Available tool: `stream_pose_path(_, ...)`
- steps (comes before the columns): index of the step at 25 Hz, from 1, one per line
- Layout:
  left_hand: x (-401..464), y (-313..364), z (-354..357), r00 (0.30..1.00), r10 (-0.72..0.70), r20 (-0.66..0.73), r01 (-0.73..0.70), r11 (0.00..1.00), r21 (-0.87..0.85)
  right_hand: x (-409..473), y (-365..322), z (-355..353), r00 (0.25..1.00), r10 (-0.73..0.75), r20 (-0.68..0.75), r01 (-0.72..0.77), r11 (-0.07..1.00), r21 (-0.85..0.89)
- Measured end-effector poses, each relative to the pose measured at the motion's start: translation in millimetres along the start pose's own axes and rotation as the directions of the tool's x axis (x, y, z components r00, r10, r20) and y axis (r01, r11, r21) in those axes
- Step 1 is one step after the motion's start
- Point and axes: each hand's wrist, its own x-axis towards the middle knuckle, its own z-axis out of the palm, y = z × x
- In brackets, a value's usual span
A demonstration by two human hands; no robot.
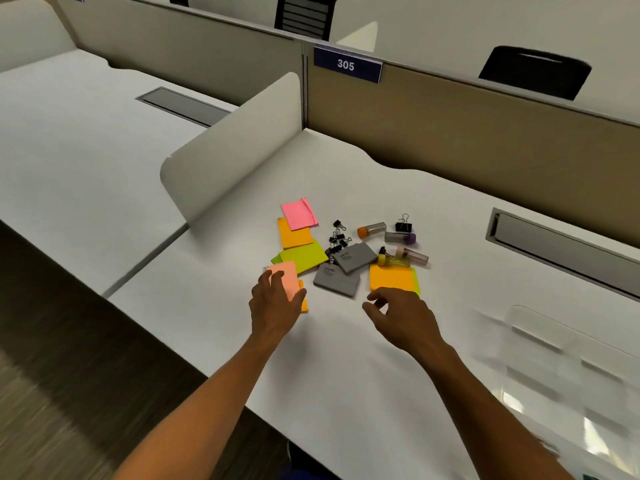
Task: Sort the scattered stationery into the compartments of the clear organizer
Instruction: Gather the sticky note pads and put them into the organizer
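Two hands engaged | left hand: salmon note pad gripped for lifting | right hand: fingers loosely curled, nothing held, hovering beside orange pad | clear organizer lies unfilled at right.

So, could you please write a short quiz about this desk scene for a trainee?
1. True or false: the left hand grips a peach pad.
2. Which lies farthest from the person: A pink pad, B green pad, C grey box?
3. On which side of the person is the organizer?

Key: 1 true. 2 A. 3 the right.
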Motion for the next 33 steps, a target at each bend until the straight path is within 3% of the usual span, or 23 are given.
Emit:
stream_pose_path(4,30,-13,-5,0.983,-0.176,-0.061,0.178,0.983,0.042,30,-20,15,1.0,0.003,0.028,-0.002,1.0,-0.016)
stream_pose_path(7,42,-11,-4,0.973,-0.216,-0.079,0.223,0.969,0.102,46,-25,23,0.999,0.012,0.031,-0.011,1.0,-0.023)
stream_pose_path(13,56,-12,2,0.981,-0.191,0.021,0.186,0.97,0.154,63,-8,22,0.986,0.169,0.001,-0.169,0.985,0.041)
stream_pose_path(16,60,-11,0,0.984,-0.179,0.006,0.175,0.971,0.162,69,10,13,0.966,0.257,-0.034,-0.255,0.965,0.067)
stream_pose_path(20,58,-18,-5,0.997,-0.027,-0.072,0.026,1.0,-0.012,68,32,6,0.947,0.313,-0.066,-0.306,0.947,0.099)
stream_pose_path(23,65,-22,-18,0.995,0.049,0.091,-0.025,0.969,-0.246,66,43,5,0.936,0.347,-0.06,-0.34,0.934,0.111)
stream_pose_path(26,76,-19,-36,0.955,0.168,0.246,-0.092,0.952,-0.292,68,50,2,0.926,0.372,-0.064,-0.36,0.921,0.147)
stream_pose_path(31,89,-24,-44,0.804,0.249,0.541,-0.275,0.961,-0.033,73,51,3,0.919,0.388,-0.062,-0.376,0.914,0.149)
stream_pose_path(33,92,-25,-41,0.791,0.23,0.567,-0.323,0.944,0.067,75,50,5,0.916,0.398,-0.058,-0.387,0.912,0.136)
